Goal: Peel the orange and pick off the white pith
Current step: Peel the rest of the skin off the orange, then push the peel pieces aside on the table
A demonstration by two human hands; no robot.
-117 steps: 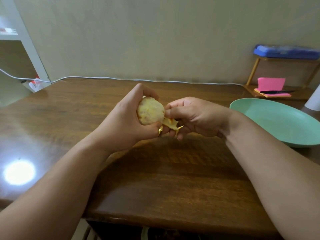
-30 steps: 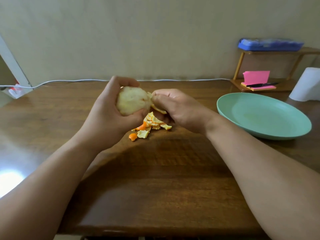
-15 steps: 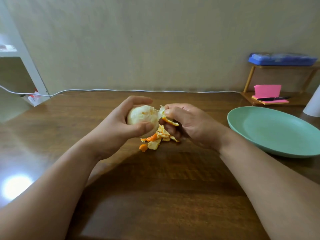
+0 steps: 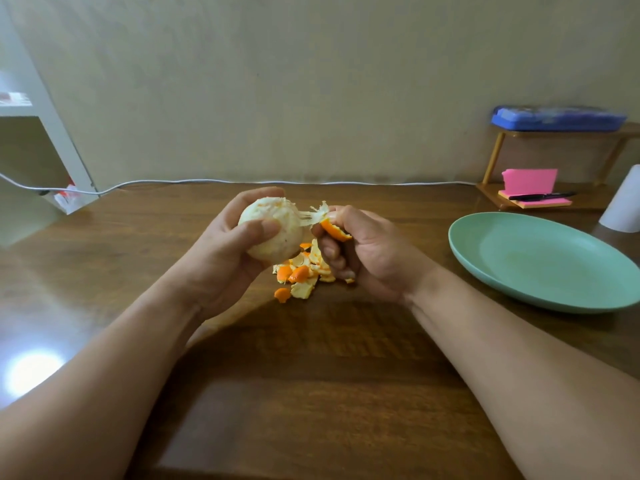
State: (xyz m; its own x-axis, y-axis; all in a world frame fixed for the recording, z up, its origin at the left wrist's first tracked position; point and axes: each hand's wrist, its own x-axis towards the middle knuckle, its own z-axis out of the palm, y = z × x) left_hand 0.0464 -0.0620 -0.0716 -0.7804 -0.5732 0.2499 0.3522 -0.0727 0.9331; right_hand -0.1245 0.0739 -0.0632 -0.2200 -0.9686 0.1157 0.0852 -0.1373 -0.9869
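orange (image 4: 273, 230), nearly bare of rind and coated in pale pith, is held above the table (image 4: 311, 375) in the left hand (image 4: 221, 258). the thumb lies across its near face and the fingers wrap the far side. the fruit is round, so it shows no clear long axis; what matters is the pith strand (image 4: 311, 216) stretched from its upper right side. that strand runs roughly level, left to right, toward the right hand (image 4: 363, 251). this hand lies just beside the fruit on its right and pinches the strand's free end, together with a peel scrap (image 4: 334, 232), between thumb and forefinger, its other fingers curled under. only the right hand is at the free end, so the coming tug probably goes rightward, away from the fruit and along the strand's length, while the left hand braces. a peel pile (image 4: 301, 271) lies on the table below and between the hands. a green plate (image 4: 540, 261) stands well apart to the right.
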